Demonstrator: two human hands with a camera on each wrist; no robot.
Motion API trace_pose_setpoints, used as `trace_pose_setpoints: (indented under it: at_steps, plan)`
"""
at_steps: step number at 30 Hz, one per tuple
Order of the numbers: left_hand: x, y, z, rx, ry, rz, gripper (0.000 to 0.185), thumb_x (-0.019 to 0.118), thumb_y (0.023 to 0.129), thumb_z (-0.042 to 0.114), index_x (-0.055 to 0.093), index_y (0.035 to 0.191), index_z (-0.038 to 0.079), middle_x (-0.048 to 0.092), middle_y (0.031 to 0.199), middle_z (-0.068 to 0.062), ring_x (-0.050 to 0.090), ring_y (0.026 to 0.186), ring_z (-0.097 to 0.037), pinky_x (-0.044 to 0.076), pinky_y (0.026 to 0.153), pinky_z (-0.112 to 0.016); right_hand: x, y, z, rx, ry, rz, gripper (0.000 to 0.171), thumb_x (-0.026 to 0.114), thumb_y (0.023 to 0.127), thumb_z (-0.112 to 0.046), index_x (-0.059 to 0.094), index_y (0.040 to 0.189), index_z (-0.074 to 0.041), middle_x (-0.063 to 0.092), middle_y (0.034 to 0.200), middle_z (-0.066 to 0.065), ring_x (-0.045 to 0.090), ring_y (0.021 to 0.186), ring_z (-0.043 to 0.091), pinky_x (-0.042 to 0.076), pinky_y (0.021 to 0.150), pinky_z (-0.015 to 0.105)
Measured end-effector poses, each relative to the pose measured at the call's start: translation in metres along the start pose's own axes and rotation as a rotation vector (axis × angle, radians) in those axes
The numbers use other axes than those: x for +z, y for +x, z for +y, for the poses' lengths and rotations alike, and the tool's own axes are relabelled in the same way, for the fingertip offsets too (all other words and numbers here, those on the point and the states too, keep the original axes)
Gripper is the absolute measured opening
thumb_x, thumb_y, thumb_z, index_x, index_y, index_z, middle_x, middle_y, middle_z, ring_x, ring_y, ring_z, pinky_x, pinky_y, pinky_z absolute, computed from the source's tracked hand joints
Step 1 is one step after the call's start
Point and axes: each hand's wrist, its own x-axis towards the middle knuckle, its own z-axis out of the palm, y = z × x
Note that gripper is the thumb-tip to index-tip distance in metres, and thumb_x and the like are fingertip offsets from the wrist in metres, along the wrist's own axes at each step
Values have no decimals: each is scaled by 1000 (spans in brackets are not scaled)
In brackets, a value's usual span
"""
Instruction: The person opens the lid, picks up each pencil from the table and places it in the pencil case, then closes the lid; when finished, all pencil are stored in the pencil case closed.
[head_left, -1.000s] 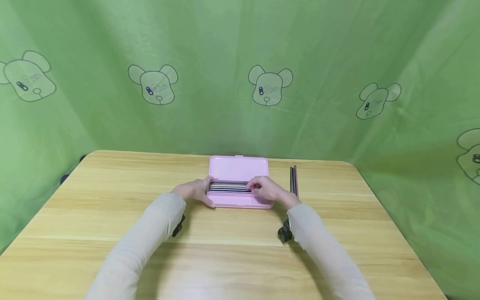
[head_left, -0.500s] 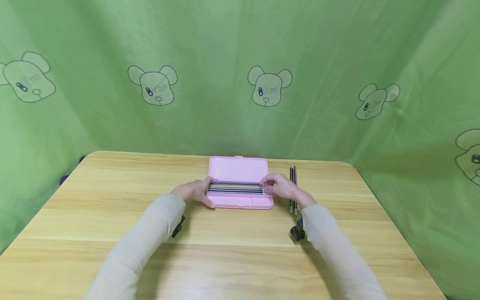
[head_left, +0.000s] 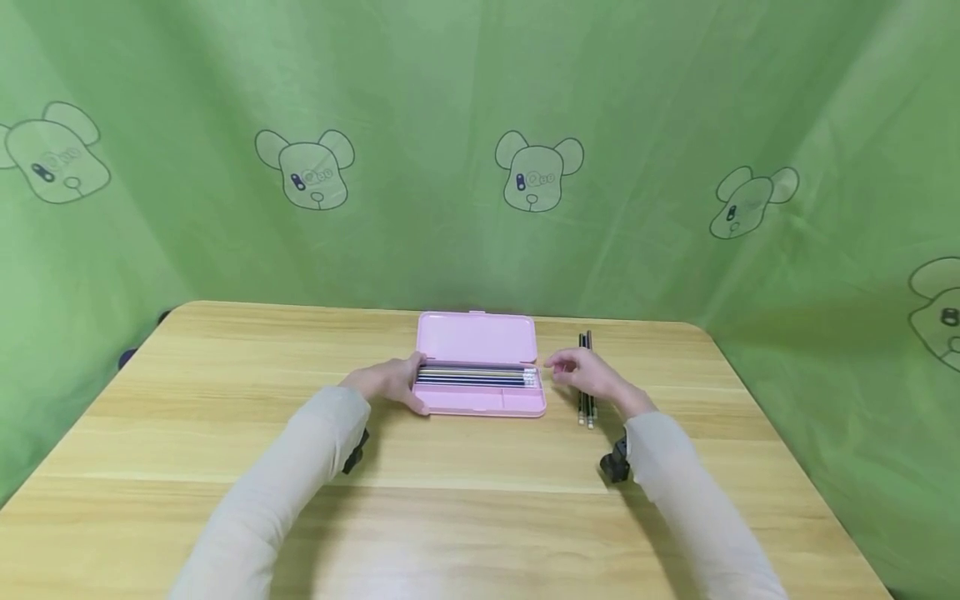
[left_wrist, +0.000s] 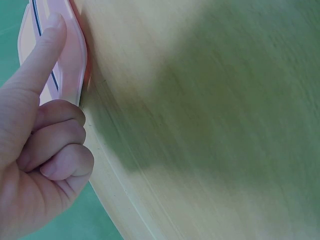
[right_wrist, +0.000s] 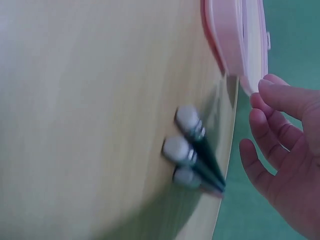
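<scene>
A pink pencil case (head_left: 465, 402) lies open at the far middle of the table, its lid (head_left: 477, 337) tipped back. Several dark pencils (head_left: 472, 377) are side by side in its long compartment, white erasers at the right. My left hand (head_left: 390, 383) holds the case's left end, thumb at the front corner. In the left wrist view its thumb (left_wrist: 42, 57) reaches along the case while other fingers curl below. My right hand (head_left: 588, 373) hovers right of the case, fingers loosely bent around nothing. Beneath it lie loose pencils (head_left: 582, 406), whose white eraser ends show in the right wrist view.
The wooden table (head_left: 450, 517) stretches in front of the case toward the person. Its far edge runs just behind the lid, against a green curtain (head_left: 420, 242) with bear-head drawings. The case's front strip has a small divider near the right.
My right hand has withdrawn rightward from the pencils in the case, uncovering their eraser ends, and now hangs over the loose pencils. My left hand has stayed on the pencil case.
</scene>
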Motion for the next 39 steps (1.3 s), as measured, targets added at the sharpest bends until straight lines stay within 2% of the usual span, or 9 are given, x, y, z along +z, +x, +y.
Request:
trace_pose_setpoints:
  at_steps: [3,4,7,10,11,17,22,27,39]
  plan:
    - [0,4,-4,3,-2,-5,101,81,63,38,23,136,-1,47,126,-26,44,119,-35,33,105,-42,-4,-5,7,26,6,10,26,58,82,3,59,107,11,60,88,16,54,82,22,47,75,30]
    - [3,11,-13,36,5,2,103,81,62,43,23,136,0,47,124,-26,46,117,-35,34,104,-41,-6,-6,9,38,7,12,26,58,83,3,58,108,10,60,89,15,54,82,22,47,76,30]
    - [3,14,-16,41,18,-4,105,80,61,46,22,135,-1,47,125,-27,46,117,-36,34,103,-41,-10,-12,15,75,15,28,27,57,83,2,57,108,10,59,90,15,54,84,23,47,78,31]
    - [3,12,-13,41,15,-3,102,80,64,42,22,136,-2,46,125,-27,45,118,-35,33,104,-41,-13,-16,20,101,21,40,29,58,83,1,56,110,10,59,94,19,54,87,27,48,80,37]
    - [0,4,-3,12,11,-10,99,80,66,36,23,136,-3,45,126,-27,44,120,-36,32,105,-42,-15,-17,21,110,22,45,30,58,83,1,55,111,10,59,97,21,54,90,29,48,82,40]
    - [-2,-3,3,23,41,10,93,78,70,30,21,136,-3,45,127,-27,43,120,-36,31,106,-41,-22,-25,32,128,-21,65,37,57,84,-1,51,119,9,53,113,29,50,103,41,40,92,54]
    - [-1,-3,3,21,51,7,93,78,70,31,22,136,-3,46,126,-27,44,119,-36,32,105,-41,-25,-29,39,131,-46,57,40,57,84,1,47,121,12,53,110,30,50,103,44,40,91,56]
    - [0,-2,2,14,49,2,93,78,70,31,22,136,-3,46,126,-27,44,120,-36,32,105,-41,-24,-31,44,171,-45,45,47,58,85,-3,42,126,12,49,115,34,47,106,47,37,94,58]
    - [-2,-5,5,10,25,-5,96,78,71,29,18,139,-3,43,130,-28,40,123,-37,29,107,-42,-25,-28,46,196,-68,11,60,62,80,-2,34,131,12,50,111,35,48,103,47,40,91,57]
